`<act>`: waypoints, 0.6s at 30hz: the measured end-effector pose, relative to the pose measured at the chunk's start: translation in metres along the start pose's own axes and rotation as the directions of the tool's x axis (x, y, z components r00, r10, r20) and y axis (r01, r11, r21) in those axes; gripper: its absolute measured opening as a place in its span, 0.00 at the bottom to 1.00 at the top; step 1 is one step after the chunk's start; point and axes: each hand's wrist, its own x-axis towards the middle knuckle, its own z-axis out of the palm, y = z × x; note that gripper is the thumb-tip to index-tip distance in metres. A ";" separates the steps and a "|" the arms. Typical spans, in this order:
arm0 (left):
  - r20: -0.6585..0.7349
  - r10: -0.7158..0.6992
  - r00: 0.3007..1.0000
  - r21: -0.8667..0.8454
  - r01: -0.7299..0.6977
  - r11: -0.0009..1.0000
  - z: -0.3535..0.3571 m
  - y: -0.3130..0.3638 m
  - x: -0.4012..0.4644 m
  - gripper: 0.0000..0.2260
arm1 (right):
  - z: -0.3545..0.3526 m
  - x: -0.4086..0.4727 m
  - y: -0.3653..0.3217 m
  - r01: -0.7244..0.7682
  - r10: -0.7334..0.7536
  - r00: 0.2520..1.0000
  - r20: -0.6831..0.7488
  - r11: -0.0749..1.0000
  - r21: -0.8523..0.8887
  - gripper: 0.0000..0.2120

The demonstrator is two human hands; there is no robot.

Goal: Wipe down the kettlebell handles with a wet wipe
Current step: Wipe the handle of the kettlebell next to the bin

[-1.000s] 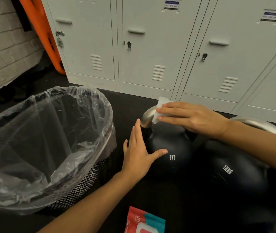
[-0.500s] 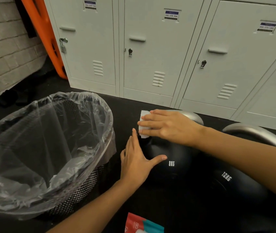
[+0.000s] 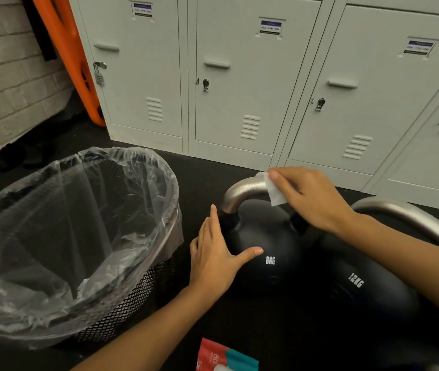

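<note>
My right hand (image 3: pixel 312 199) pinches wet wipe (image 3: pixel 273 192) onto 8KG kettlebell (image 3: pixel 266 253) handle (image 3: pixel 242 190); left hand (image 3: pixel 214 257) flat, fingers straight, bracing its body.

Head-worn view, forward-down, close over floor (image 3: pixel 213 167)

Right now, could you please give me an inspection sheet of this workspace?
Surface: black floor.
Job's things: white wipe on the silver handle of the 8 kg kettlebell; 12 kg kettlebell beside it.
Clutter: wipe pack; lined mesh bin.
Hands: right hand presses the wipe; left hand flat against the 8 kg kettlebell.
Cables: nothing seen.
Surroundings: grey lockers, brick wall, orange board.
</note>
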 end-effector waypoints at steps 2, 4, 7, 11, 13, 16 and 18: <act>0.008 -0.002 1.000 0.013 0.002 1.000 0.000 0.001 0.000 0.55 | 0.002 0.010 -0.007 -0.053 0.056 0.998 0.033 0.996 -0.067 0.18; 0.011 -0.003 1.000 0.025 0.003 1.000 -0.001 0.001 0.000 0.55 | 0.007 0.022 -0.018 -0.100 0.110 0.990 0.084 0.988 -0.116 0.19; 0.020 -0.011 1.000 0.031 0.011 0.999 -0.001 0.000 0.000 0.55 | 0.014 0.043 -0.034 -0.105 0.151 0.966 0.209 0.971 -0.215 0.20; 0.030 -0.022 0.999 0.028 0.021 0.999 0.000 0.000 0.001 0.55 | 0.021 0.058 -0.059 0.001 0.143 0.931 0.335 0.919 -0.395 0.17; 0.027 -0.030 0.999 0.030 0.029 0.999 0.000 0.000 0.001 0.55 | 0.025 0.054 -0.069 0.121 0.069 0.930 0.361 0.871 -0.477 0.17; 0.025 -0.045 0.999 0.028 0.044 0.999 0.001 0.000 0.002 0.55 | 0.023 0.047 -0.066 0.200 -0.018 0.931 0.364 0.861 -0.467 0.15; 0.015 -0.036 0.999 0.034 0.035 0.999 0.000 0.000 0.002 0.55 | 0.011 0.047 -0.053 0.087 0.076 0.930 0.360 0.905 -0.415 0.13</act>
